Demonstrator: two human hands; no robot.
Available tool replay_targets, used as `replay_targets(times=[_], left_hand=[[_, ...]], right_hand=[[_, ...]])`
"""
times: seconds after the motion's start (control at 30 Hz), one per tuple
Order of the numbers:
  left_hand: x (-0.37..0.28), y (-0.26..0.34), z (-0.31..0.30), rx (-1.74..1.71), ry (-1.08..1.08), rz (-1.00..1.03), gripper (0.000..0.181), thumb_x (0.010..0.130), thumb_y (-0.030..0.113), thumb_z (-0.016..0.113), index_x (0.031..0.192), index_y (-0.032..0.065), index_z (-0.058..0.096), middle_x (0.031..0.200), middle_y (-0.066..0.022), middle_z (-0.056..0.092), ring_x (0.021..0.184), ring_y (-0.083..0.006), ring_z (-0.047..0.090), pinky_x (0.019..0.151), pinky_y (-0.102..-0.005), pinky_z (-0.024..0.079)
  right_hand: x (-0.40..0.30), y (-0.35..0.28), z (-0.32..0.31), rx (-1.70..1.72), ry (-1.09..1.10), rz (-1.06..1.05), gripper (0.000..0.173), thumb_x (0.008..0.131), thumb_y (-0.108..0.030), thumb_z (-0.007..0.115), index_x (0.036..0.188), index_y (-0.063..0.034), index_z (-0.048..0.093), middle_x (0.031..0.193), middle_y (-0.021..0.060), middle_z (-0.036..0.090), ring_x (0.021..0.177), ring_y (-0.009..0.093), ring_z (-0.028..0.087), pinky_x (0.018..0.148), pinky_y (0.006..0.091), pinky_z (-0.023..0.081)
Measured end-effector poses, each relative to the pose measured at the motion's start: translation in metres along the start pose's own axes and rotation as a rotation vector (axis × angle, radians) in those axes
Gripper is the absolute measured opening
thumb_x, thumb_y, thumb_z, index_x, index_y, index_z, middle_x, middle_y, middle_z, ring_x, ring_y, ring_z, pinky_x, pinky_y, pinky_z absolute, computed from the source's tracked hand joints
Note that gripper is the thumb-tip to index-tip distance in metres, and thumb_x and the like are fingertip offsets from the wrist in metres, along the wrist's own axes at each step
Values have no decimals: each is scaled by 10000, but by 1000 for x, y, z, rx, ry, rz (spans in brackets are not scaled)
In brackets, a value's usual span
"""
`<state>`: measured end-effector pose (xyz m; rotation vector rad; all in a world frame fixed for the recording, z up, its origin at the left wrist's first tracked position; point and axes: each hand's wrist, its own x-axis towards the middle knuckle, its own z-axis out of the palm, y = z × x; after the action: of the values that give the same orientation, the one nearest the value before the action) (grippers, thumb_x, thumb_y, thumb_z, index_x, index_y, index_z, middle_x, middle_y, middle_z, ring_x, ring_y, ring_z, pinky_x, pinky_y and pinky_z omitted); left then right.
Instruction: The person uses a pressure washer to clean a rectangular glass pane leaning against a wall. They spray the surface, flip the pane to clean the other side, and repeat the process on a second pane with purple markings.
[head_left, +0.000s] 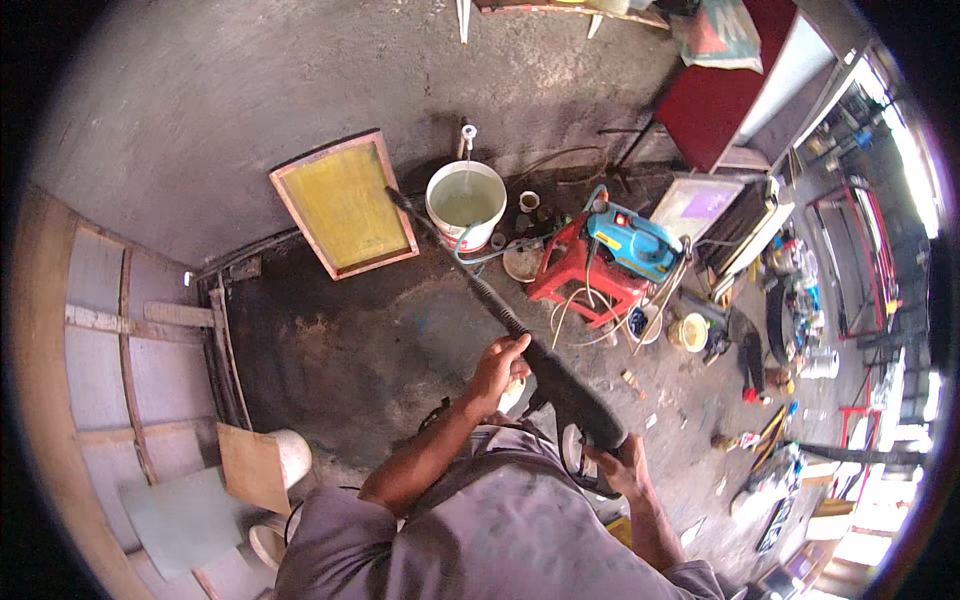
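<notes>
A black pressure-washer spray gun (574, 394) with a long lance (491, 300) slants across in front of my body. My left hand (499, 375) holds it near where the lance meets the gun body, thumb along the side. Lower right, my right hand (626, 469) is wrapped around the rear grip; its fingers are partly hidden. The lance points up and left, and its tip overlaps the right edge of a wooden-framed printing screen (337, 202). Yellow coating covers the screen's mesh. The screen leans against the wall, its lower edge on the dark, wet-looking floor.
Beneath a wall tap (469, 133) stands a white bucket (466, 229) of water. A blue pressure washer (634, 240), red light lit, rests on a red plastic stool (547, 262) with hoses looping around it. Framed panels (697, 202) lean behind. Boards (255, 465) stand at left; clutter covers the right.
</notes>
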<state>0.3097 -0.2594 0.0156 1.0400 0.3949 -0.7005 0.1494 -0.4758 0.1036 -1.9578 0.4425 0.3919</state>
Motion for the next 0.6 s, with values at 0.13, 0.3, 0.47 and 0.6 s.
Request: replay_targets(times=[0.13,0.3,0.47,0.6], left_hand=[[54,-20,-7,79,130,33,458,885,404,574,1162,43,522,982,-71,653,857,-165,645,750,-313,467],[47,-73,-119,218,368,50,500,891,389,570,1220,19,498,1023,-119,655,910,-224,642,853,-381,457],[-42,-169,-249,-101,846,-430,540,926,420,437,1365,108,394,1370,-89,450,1182,-225,477,1004,-429,331],[-104,-213,-273,139,1057,-702,455,892,411,536,1234,117,478,1029,-127,631,826,-296,629,738,-494,454]], right_hand=[[103,27,-43,97,-67,-145,283,746,-256,685,848,2,627,655,16,561,611,104,478,559,303,425],[230,-1,-63,-119,-174,-217,435,715,-227,688,1076,-7,587,859,20,616,779,113,538,709,297,455],[332,1,-85,126,-176,-331,318,755,-241,661,984,-23,621,789,8,617,717,122,554,650,301,447],[424,-1,-128,-39,-205,-222,270,768,-252,665,814,13,671,737,13,617,676,124,528,636,313,434]])
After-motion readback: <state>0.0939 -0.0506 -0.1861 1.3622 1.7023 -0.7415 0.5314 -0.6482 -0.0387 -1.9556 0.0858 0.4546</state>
